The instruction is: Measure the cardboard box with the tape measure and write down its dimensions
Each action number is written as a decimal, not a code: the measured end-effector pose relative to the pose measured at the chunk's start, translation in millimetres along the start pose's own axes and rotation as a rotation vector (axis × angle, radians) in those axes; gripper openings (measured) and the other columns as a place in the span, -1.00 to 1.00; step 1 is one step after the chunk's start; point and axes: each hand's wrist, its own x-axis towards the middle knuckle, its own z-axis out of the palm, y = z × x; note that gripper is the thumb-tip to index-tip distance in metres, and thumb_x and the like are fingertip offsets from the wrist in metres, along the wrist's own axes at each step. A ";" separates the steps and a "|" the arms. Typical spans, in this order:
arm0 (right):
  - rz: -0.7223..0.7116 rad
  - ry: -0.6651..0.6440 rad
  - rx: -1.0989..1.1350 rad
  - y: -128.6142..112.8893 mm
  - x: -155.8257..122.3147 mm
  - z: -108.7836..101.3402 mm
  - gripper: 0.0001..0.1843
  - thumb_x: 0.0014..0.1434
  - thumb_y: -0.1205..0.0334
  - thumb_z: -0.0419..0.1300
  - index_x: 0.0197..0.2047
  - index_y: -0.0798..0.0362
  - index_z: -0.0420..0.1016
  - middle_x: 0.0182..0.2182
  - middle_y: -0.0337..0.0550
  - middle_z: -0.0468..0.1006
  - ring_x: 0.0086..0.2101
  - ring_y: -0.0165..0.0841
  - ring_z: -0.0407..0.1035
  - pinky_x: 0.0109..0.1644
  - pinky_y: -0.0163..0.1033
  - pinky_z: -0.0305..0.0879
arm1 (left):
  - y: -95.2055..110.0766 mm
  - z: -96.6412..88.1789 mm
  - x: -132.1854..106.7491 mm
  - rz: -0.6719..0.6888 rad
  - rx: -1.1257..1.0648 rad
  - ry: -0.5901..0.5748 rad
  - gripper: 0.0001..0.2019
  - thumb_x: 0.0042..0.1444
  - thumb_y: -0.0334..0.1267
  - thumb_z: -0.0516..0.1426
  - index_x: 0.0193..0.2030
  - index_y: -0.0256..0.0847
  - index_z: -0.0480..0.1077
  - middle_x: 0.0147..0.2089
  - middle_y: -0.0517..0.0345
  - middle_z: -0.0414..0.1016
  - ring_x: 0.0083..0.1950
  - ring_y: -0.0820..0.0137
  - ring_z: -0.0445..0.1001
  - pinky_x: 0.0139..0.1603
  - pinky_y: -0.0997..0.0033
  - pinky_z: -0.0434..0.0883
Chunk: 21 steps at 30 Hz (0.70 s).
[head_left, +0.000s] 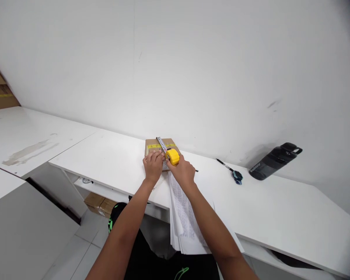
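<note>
A small cardboard box with yellow tape across its top lies on the white desk, close to the wall. My right hand is closed around a yellow tape measure over the box's near right part. Its metal blade is drawn out across the box top toward the far edge. On the near left part of the box rests my left hand, fingers bent over it and fingertips beside the blade; its thumb is mostly hidden. Printed sheets of paper hang over the desk's front edge beneath my right forearm.
On the right, a dark bottle leans near the wall, with a pen and a small dark blue item left of it. Cardboard boxes sit below the desk, and more boxes stand far left.
</note>
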 end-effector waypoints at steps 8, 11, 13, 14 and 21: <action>0.016 0.171 0.362 20.5 41.9 -5.1 -0.50 0.12 -0.31 0.10 -0.28 0.01 0.36 -0.52 -0.24 0.47 -0.48 -0.32 0.35 -0.43 -0.30 0.05 | -14.2 -9.1 1.5 -0.005 -0.013 -0.024 -0.73 0.24 -0.14 0.11 0.03 -0.08 0.47 0.09 -0.01 0.54 0.21 0.15 0.35 0.17 0.10 0.20; 0.069 0.117 0.872 35.3 45.2 -3.9 -0.45 0.08 -0.32 0.14 -0.22 0.03 0.37 -0.47 -0.25 0.48 -0.50 -0.38 0.32 -0.43 -0.30 0.17 | -38.9 -32.6 -8.3 -0.125 -0.107 -0.014 -0.59 0.17 -0.01 0.16 0.11 -0.11 0.42 0.15 -0.10 0.45 0.26 0.10 0.30 0.27 0.08 0.18; 0.053 -0.007 1.128 38.5 47.6 -1.2 -0.42 0.04 -0.28 0.20 -0.16 0.08 0.38 -0.43 -0.21 0.52 -0.54 -0.42 0.29 -0.45 -0.30 0.18 | -61.1 -53.7 -20.9 -0.339 -0.183 0.027 -0.51 0.14 0.07 0.14 0.14 -0.12 0.38 0.16 -0.12 0.41 0.25 0.09 0.29 0.31 0.05 0.15; 0.039 -0.083 1.200 36.3 50.1 0.4 -0.41 0.01 -0.26 0.24 -0.14 0.09 0.38 -0.42 -0.19 0.53 -0.56 -0.44 0.27 -0.47 -0.31 0.16 | -71.4 -64.3 -27.8 -0.516 -0.223 0.057 -0.50 0.17 0.11 0.10 0.15 -0.10 0.35 0.16 -0.10 0.39 0.24 0.10 0.30 0.31 0.04 0.16; -0.291 -0.343 1.227 -61.3 88.3 16.1 -0.39 -0.10 -0.08 0.36 -0.06 0.10 0.41 -0.24 -0.15 0.56 -0.41 -0.43 0.36 -0.33 -0.29 0.30 | -80.5 -102.8 -18.1 -0.933 -0.612 0.336 -0.44 0.29 0.16 -0.12 0.29 -0.12 0.10 0.35 -0.11 0.18 0.34 0.22 0.23 0.30 0.18 0.23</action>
